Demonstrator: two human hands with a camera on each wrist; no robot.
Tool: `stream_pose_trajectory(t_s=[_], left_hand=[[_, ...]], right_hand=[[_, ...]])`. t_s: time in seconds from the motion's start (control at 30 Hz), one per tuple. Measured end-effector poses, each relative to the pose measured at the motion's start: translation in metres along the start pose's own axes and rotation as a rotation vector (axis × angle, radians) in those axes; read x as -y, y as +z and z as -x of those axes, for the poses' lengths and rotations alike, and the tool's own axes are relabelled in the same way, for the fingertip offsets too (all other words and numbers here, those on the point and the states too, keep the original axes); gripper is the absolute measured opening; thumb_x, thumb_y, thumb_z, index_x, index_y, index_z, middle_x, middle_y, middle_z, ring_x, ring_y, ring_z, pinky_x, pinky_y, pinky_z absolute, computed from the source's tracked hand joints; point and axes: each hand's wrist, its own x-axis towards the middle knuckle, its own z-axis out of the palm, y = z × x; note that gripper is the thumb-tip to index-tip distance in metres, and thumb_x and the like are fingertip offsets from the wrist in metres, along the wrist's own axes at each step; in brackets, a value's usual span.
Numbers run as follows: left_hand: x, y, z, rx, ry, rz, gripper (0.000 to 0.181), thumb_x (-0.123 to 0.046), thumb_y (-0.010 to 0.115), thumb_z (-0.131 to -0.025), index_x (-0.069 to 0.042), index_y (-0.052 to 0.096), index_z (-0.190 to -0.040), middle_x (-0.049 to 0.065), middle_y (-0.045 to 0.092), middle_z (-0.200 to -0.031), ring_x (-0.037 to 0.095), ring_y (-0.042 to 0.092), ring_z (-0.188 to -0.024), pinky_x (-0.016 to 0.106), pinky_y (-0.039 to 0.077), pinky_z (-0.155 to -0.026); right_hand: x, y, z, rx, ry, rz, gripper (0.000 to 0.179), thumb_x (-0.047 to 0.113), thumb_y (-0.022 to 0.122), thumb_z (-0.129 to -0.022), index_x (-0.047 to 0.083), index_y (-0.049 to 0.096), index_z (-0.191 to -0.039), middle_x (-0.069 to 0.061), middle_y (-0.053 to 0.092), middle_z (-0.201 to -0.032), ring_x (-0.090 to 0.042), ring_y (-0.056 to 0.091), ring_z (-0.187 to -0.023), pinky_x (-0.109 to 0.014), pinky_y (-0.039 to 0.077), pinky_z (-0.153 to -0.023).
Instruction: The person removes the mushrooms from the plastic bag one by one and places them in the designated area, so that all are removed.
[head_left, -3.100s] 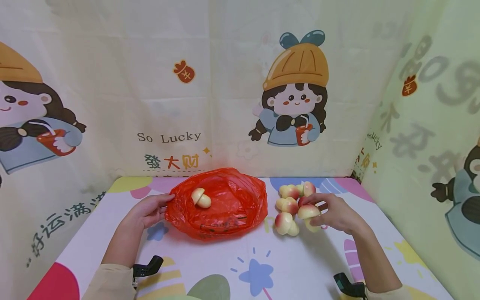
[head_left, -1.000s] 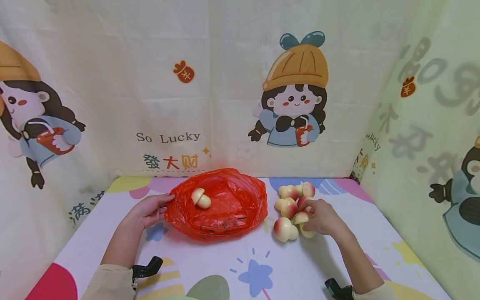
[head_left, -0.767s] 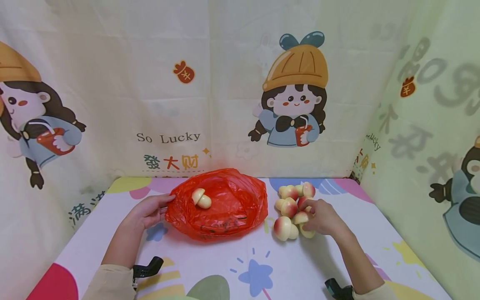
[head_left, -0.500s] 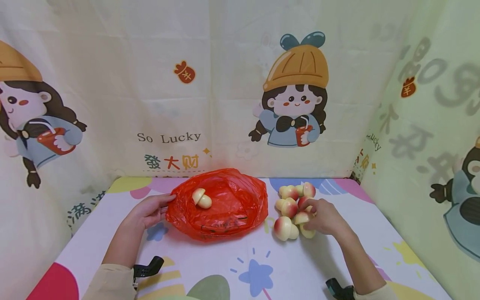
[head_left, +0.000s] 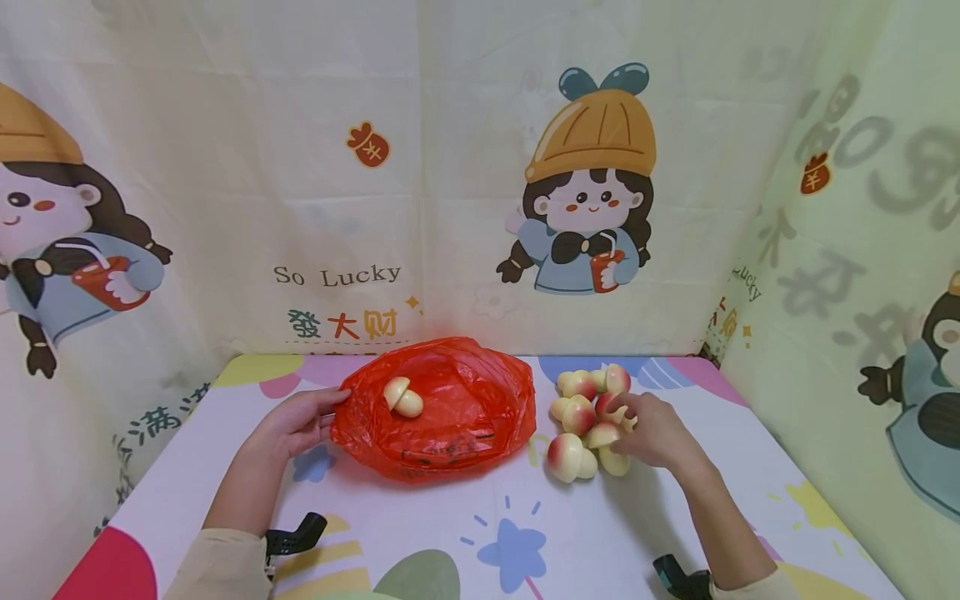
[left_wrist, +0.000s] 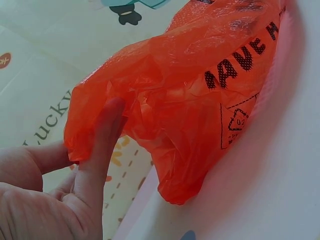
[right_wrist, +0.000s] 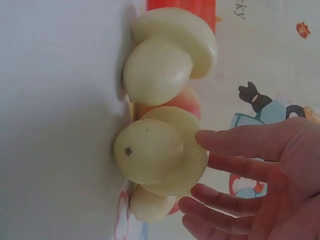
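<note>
Thumb and fingers of my left hand (head_left: pixel 296 421) pinch the left edge of a red plastic bag (head_left: pixel 517 383), whose mouth gapes toward me. Inside the bag lies one cream toy mushroom (head_left: pixel 407 402). My right hand (head_left: pixel 660 433) is beside a group of several toy mushrooms, their caps cream with red. Its fingers are loosely spread at the nearest mushroom (head_left: pixel 615 462), without gripping it. In the right wrist view the thumb tip overlaps the cap's edge of that mushroom (right_wrist: pixel 150 150), and the other fingers stay apart below.
The table (head_left: pixel 420 525) wears a white cloth with coloured prints. Patterned fabric walls (head_left: pixel 465 208) rise along its back and sides. Another mushroom (head_left: pixel 567 458) lies at the group's front left, with further ones (head_left: pixel 577 383) behind it.
My right hand has lowered the mushroom it held and moved left and down with it among the others. Its fingers have since loosened from it. My left hand stays at the bag's edge.
</note>
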Motion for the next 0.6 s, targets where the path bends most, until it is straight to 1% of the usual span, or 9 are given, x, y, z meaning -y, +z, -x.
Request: stream_pose_trajectory(t_s=[0.17,0.27,0.43,0.6], left_hand=[[-0.0003,-0.0001,0.0009,-0.006,-0.003,0.013,0.046,-0.021,0.063,-0.105,-0.004,0.051,-0.146,-0.001,0.076,-0.101,0.016,0.077,-0.091,0.035,0.064,-0.087],[-0.0007,0.0,0.0015,-0.009,-0.005,0.015,0.045,-0.021,0.064,-0.105,-0.005,0.052,-0.145,-0.001,0.076,-0.101,0.016,0.077,-0.092,0.035,0.064,-0.087],[-0.0008,-0.0001,0.0014,-0.02,-0.014,0.005,0.053,-0.022,0.065,-0.104,-0.004,0.047,-0.151,-0.001,0.076,-0.102,0.017,0.077,-0.093,0.036,0.064,-0.088],[-0.0001,-0.0002,0.0011,-0.035,-0.019,-0.011,0.062,-0.024,0.065,-0.104,-0.004,0.039,-0.157,-0.002,0.076,-0.103,0.017,0.077,-0.094,0.036,0.064,-0.09]], right_hand=[[-0.0005,-0.003,0.0009,-0.001,-0.043,0.059,0.048,0.001,0.077,-0.067,0.006,0.069,-0.114,-0.018,0.066,-0.104,-0.03,0.061,-0.092,-0.036,0.054,-0.066],[-0.0001,-0.0046,0.0022,-0.004,-0.062,0.074,0.049,0.002,0.077,-0.066,0.006,0.07,-0.113,-0.02,0.066,-0.106,-0.029,0.061,-0.09,-0.036,0.053,-0.066],[0.0023,-0.0063,0.0039,-0.006,-0.074,0.076,0.049,0.001,0.075,-0.065,0.007,0.069,-0.113,-0.021,0.066,-0.108,-0.028,0.06,-0.088,-0.034,0.051,-0.065],[0.0059,-0.0072,0.0065,-0.013,-0.101,0.082,0.05,-0.004,0.068,-0.065,0.007,0.069,-0.114,-0.021,0.066,-0.109,-0.03,0.061,-0.09,-0.036,0.053,-0.066]])
